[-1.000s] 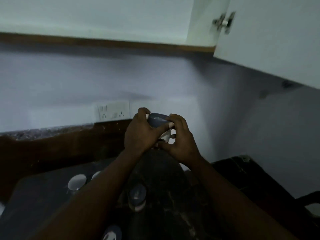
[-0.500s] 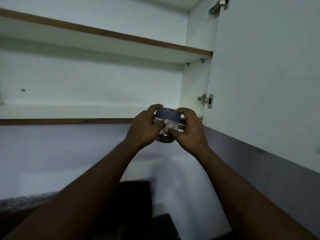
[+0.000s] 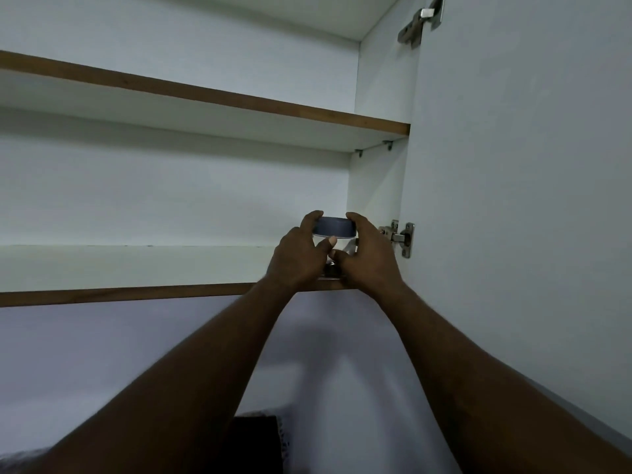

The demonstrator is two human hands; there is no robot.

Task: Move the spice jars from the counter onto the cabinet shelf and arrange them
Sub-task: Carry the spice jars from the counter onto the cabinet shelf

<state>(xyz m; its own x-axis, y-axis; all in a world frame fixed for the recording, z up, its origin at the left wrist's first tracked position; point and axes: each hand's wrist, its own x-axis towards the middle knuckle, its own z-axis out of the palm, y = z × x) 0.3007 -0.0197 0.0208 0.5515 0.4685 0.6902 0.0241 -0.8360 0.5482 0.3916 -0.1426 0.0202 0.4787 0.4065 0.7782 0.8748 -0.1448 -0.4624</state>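
A small clear spice jar [image 3: 334,230] with a dark blue-grey lid is held between both hands at the right end of the lower cabinet shelf [image 3: 136,266]. My left hand [image 3: 297,256] wraps its left side, thumb across the glass. My right hand [image 3: 367,256] cups its right side. The jar's base is at the shelf's front edge, just above the wooden trim; whether it rests on the shelf is hidden by my fingers. The jars left on the counter are out of view.
An upper shelf [image 3: 205,107] spans the cabinet above. The open cabinet door [image 3: 530,200] stands close on the right, with hinges [image 3: 400,237] beside my right hand. The lower shelf stretches bare to the left. A grey wall lies below the cabinet.
Both hands have lifted the jar from above the counter up to the lower shelf's right end. The view has tilted up from the counter to the cabinet.
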